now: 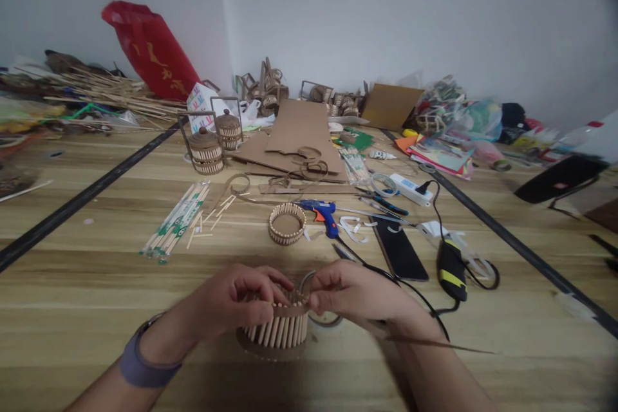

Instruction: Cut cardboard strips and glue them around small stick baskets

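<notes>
Currently your left hand (246,301) with fingers closed on the rim of the stick basket (282,333), your right hand (355,290) pinching the brown strip (288,311) at its top, counter (87,322) beneath, blue glue gun (328,214) farther off, slightly right.

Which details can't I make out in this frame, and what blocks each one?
Head view:
- Most of the inside of the stick basket: hidden by its near wall and the left hand.
- Part of the ring behind it: covered by the right hand.
- Lettering on the white bottle: too small.
- Brown shape at far left: blurred, cut off by the edge.
</notes>
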A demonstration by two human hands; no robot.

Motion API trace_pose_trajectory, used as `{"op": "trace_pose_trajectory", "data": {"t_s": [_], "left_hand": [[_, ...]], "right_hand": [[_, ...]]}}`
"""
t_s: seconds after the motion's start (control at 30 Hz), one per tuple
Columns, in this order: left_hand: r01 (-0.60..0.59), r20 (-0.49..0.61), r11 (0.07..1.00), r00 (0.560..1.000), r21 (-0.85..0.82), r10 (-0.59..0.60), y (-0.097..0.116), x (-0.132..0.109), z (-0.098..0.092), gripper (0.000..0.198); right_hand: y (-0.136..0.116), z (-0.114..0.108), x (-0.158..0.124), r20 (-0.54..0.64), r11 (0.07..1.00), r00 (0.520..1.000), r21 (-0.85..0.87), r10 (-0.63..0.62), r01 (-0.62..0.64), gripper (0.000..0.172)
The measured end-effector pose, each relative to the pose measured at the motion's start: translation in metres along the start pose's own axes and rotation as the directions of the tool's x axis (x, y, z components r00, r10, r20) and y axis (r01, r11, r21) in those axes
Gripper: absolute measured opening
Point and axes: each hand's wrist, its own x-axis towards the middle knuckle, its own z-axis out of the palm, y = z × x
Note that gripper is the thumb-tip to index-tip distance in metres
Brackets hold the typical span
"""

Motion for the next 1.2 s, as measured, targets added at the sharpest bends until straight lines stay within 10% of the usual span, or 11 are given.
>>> {"op": "trace_pose_trajectory", "data": {"t_s": [0.6,1.2], "left_hand": [[-0.112,0.076,0.986,0.992,0.125,0.103,-0.002,0.001,0.002,0.038],[-0.167,0.087,0.965,0.984,0.201,0.152,0.006,0.000,0.002,0.030]], "right_hand": [[0.008,0.010,0.012,-0.224,0.980,0.974,-0.189,0.024,-0.068,0.065],[0.005,0.005,0.019,-0.160,0.997,0.987,-0.065,0.022,-0.033,0.085]]}}
